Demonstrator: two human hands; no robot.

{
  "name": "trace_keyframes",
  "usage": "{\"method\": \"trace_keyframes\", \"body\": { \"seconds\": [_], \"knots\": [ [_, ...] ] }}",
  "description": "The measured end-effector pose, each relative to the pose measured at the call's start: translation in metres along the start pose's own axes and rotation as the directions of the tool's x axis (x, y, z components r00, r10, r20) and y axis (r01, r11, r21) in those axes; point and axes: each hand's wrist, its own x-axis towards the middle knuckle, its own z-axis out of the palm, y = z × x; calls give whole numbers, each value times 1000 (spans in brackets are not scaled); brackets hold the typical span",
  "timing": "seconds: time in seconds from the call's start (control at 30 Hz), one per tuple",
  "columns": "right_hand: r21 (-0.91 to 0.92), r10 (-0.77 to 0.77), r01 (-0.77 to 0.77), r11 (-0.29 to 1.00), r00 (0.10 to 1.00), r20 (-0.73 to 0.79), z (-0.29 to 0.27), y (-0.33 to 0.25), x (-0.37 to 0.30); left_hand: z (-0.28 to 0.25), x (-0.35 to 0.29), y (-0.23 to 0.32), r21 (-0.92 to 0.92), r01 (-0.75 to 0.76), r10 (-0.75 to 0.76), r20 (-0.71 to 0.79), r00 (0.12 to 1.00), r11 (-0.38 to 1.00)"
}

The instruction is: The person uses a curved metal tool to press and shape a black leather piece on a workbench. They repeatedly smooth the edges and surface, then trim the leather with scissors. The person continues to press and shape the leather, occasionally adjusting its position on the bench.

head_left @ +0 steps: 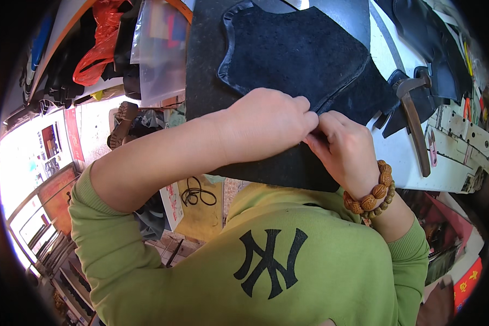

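Observation:
A dark blue-black leather piece (pixel 299 54), suede-like on its upper face, lies on a black mat (pixel 304 168) in front of me. Its left edge is turned over in a shiny narrow strip, and a seam or folded edge runs along its lower right side. At the near corner of that edge, my left hand (pixel 271 122) is closed with curled fingers. My right hand (pixel 349 146), with a beaded bracelet at the wrist, pinches the same spot from the right. The hands touch, and their fingertips are partly hidden.
Right of the mat, a hammer (pixel 415 122) with a wooden handle lies on the white table near pink-handled snips (pixel 432 148) and dark leather pieces (pixel 426 43). A white perforated machine part (pixel 470 130) stands beyond. Clear plastic bags (pixel 165 68) and a red bag (pixel 100 43) are at left.

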Motion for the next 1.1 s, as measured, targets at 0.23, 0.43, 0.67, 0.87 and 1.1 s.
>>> {"method": "trace_keyframes", "body": {
  "seconds": [0.23, 0.43, 0.67, 0.87, 1.1],
  "knots": [
    [7, 24, -25, 1000, 997, 70, -3, 0, 4, -4, 4, -15, -92, -27, 27, 9, 1000, 995],
    [37, 33, -33, 999, 999, 7, 0, -1, 5, -8, 6, -17, -29, -106, 107, 12, 994, 994],
    [-66, 21, -20, 998, 1000, 16, 0, -5, 5, -2, -1, -8, 54, -143, 145, -39, 989, 988],
    [-129, -9, 8, 992, 1000, -7, 5, -5, 1, 15, -9, 3, 54, -36, 44, -157, 987, 998],
    [-31, -69, 67, 997, 996, -54, 4, 3, -3, 10, -5, -17, -288, 5, -60, -181, 982, 958]
  ]
}}
